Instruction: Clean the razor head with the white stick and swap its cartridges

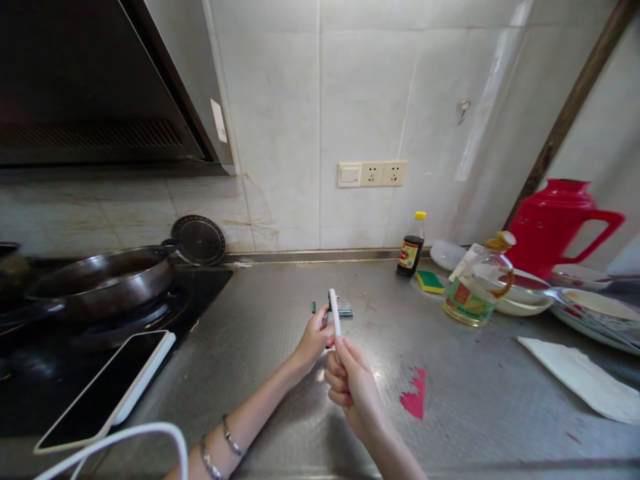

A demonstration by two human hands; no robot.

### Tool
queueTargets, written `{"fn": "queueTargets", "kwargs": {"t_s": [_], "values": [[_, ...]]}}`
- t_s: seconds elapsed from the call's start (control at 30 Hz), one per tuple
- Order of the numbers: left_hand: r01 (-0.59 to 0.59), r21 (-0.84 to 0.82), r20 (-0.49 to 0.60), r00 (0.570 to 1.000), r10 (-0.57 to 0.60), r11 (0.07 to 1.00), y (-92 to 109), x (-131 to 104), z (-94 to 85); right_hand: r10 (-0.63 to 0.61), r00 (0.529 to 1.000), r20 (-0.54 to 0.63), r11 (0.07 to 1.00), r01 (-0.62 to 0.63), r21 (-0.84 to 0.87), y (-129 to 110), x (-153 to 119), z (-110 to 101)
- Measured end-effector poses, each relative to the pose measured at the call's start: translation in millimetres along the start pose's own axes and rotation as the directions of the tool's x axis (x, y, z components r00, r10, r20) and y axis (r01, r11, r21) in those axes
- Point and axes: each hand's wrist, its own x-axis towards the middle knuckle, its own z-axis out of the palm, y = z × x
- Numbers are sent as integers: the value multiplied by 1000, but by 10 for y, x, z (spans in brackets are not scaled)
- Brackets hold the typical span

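White obj (335, 312) — near end hidden by R hand (351, 381) — hood (95, 80) cut off L.

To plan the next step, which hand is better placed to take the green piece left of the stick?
Probably the left hand, nearer the green piece; the right hand, farther, grips the stick.

Slim object (335, 313) white; flask (543, 230) red; sponge (430, 281) green and yellow; bottle cap (420, 215) yellow; patch (416, 401) pinkish red.
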Motion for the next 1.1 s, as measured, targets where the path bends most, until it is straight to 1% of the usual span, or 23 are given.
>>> {"fn": "queueTargets", "kwargs": {"t_s": [0.1,0.3,0.43,0.5,0.57,0.67,0.77,0.87,0.93,1.03,1.1], "values": [[25,0,-4,1000,-25,1000,9,1,-4,27,1000,5,1000,-26,-10,45,-25,-22],[5,8,6,1000,-5,1000,10,15,-6,-34,999,10,999,34,4,-15,13,-20],[23,1,-9,1000,-23,1000,-18,27,-32,24,1000,-4,999,-24,-36,89,-17,-39],[25,-1,-17,1000,-25,1000,-29,30,-43,27,1000,2,999,-27,-47,120,-28,-50],[15,2,-9,1000,-15,1000,-29,27,-42,-12,1000,6,999,12,-34,92,-17,-55],[-5,-1,31,999,5,1000,-19,13,-29,-59,998,-8,998,59,-2,15,13,-73],[-7,-3,51,999,8,1000,-14,7,-27,-41,999,-27,999,41,-8,27,-5,-119],[4,6,20,1000,-4,1000,-21,12,-38,-10,999,-35,999,9,-33,84,-49,-153],[1,12,19,1000,-1,1000,-29,15,-41,-29,999,-29,999,28,-29,71,-51,-143],[-1,4,63,998,1,1000,-39,11,-31,-75,997,-14,997,75,3,-6,-13,-98],[-4,-12,82,997,5,1000,-40,7,-26,-76,997,-15,997,76,19,-28,5,-76]]}}
